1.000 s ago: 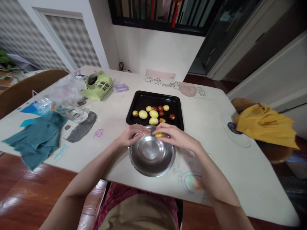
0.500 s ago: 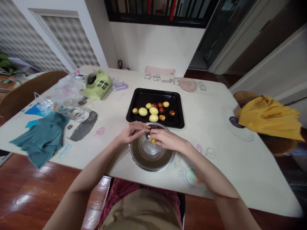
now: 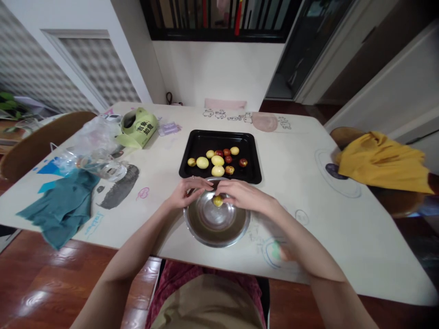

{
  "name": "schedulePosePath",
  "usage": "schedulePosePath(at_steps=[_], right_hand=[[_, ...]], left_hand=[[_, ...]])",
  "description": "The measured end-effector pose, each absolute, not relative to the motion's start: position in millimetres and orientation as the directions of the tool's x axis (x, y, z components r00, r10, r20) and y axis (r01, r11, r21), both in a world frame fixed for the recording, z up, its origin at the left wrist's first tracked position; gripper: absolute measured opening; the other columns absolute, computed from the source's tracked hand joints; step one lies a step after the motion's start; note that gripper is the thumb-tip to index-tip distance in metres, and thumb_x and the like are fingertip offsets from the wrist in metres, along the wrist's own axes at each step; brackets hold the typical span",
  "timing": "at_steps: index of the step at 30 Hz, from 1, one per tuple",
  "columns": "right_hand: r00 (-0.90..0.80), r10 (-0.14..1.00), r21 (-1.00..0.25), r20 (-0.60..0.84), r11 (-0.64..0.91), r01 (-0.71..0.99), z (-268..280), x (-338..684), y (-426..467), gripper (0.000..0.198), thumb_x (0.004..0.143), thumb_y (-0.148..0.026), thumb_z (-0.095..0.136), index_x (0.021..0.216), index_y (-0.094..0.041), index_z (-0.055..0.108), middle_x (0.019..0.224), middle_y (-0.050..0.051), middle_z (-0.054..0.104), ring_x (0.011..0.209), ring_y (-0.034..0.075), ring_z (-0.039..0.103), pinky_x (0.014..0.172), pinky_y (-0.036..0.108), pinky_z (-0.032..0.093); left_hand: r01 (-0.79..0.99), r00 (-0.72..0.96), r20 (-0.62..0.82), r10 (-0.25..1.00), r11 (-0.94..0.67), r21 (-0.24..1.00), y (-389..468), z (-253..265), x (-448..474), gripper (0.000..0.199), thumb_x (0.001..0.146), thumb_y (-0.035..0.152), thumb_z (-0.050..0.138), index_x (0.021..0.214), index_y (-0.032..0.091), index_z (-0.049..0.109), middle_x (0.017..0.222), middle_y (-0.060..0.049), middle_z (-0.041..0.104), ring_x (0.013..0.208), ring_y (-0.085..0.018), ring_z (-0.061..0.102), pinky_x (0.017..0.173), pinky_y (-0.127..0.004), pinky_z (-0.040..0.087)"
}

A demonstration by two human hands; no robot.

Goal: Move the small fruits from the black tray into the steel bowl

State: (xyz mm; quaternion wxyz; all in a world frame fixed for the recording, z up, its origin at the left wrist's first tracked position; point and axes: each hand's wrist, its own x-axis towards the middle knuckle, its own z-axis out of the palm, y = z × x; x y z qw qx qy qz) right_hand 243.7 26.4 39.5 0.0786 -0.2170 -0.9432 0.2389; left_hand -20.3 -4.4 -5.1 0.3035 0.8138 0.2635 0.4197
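In the metal bowl lies one yellow-green jujube. My right hand reaches over the bowl from the right, fingers and thumb apart around the fruit; whether they touch it I cannot tell. On the bowl's upper left rim rests my left hand, its fingers stretched inward and its thumb spread. Just beyond the bowl is a black tray with several jujubes, among them a pale yellow one, a dark red one and a mottled one.
Left on the white table are a teal cloth, a clear glass, plastic wrapping, a green bag and a purple packet. A yellow cloth hangs over a chair at the right.
My right hand's fingers have spread apart, and more of the jujube in the bowl now shows. My left hand stays at the rim. The camera view has shifted slightly.
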Motion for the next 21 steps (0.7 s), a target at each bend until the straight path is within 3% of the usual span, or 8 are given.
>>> schedulePosePath(at_steps=[4,8,15,21], right_hand=[[-0.804,0.555,-0.470,0.213,0.780,0.413,42,265,47,0.021,0.104,-0.016,0.056,0.117,-0.022,0.072,0.116,0.008,0.073,0.107,0.024,0.070,0.095,0.038,0.056],[-0.667,0.657,-0.373,0.352,0.752,0.543,23,287,79,0.033,0.102,-0.011,0.049,0.122,-0.020,0.072,0.125,0.012,0.072,0.116,0.028,0.067,0.102,0.047,0.056],[-0.572,0.770,-0.193,0.281,0.630,0.753,-19,302,110,0.048,0.098,-0.004,0.047,0.140,-0.018,0.068,0.147,0.015,0.064,0.131,0.031,0.062,0.106,0.051,0.057],[-0.558,0.803,-0.136,0.210,0.589,0.796,-24,300,110,0.050,0.097,-0.001,0.048,0.140,-0.018,0.067,0.144,0.014,0.066,0.122,0.029,0.066,0.103,0.046,0.057]], left_hand=[[0.171,0.507,0.533,0.678,-0.685,0.708,-4,-5,-20,0.030,0.107,0.031,0.056,0.115,0.019,0.082,0.113,-0.014,0.082,0.114,-0.029,0.077,0.098,-0.040,0.060],[0.176,0.511,0.529,0.678,-0.685,0.707,-5,-5,-20,0.030,0.107,0.029,0.055,0.117,0.019,0.082,0.114,-0.014,0.082,0.115,-0.029,0.077,0.097,-0.040,0.061],[0.194,0.511,0.522,0.683,-0.684,0.704,-6,-2,-19,0.030,0.108,0.028,0.054,0.116,0.019,0.082,0.112,-0.014,0.082,0.114,-0.028,0.077,0.098,-0.041,0.061],[0.188,0.505,0.524,0.686,-0.680,0.709,-7,-4,-19,0.030,0.107,0.028,0.054,0.116,0.019,0.082,0.112,-0.014,0.082,0.115,-0.028,0.077,0.098,-0.041,0.061]])
